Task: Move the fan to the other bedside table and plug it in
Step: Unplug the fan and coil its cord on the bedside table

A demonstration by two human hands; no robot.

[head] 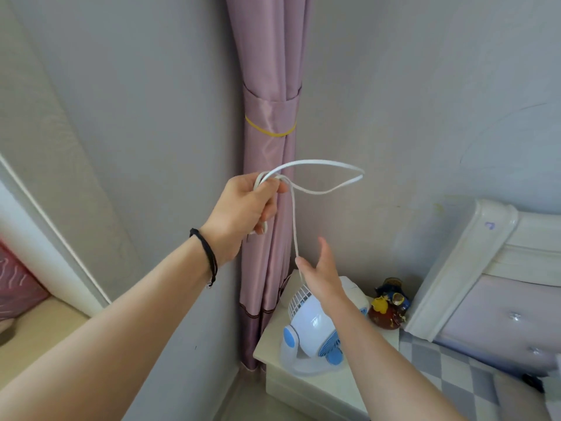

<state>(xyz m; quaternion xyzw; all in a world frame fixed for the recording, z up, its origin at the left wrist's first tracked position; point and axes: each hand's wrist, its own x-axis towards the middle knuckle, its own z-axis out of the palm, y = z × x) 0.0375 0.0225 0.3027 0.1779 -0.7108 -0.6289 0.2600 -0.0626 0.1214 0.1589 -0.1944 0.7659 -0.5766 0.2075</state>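
Cord (315, 165), white and flat, fills the middle of the view: the left hand (243, 211) grips a gathered bundle of it, fingers curled tight round several loops, with one long loop jutting out toward 3 o'clock from the fist. From that bundle a single strand drops toward 6 o'clock and passes just beside the thumb of the right hand (321, 268), which is spread with straight fingers; whether the strand actually touches the thumb is hard to tell. A black wrist cord (206, 253) circles the left wrist. Directly under the right forearm, at 6 o'clock from the hands, the fan (309, 329) sits on the bedside table (273, 347), white with blue blades and hinge, its grille tipped back toward the wall. At 3 o'clock from the fan stands a dark red figurine jar (388, 308), and beyond it the padded headboard (455, 287). At 12 o'clock, a tied-back pink curtain (270, 86) hangs in the corner.
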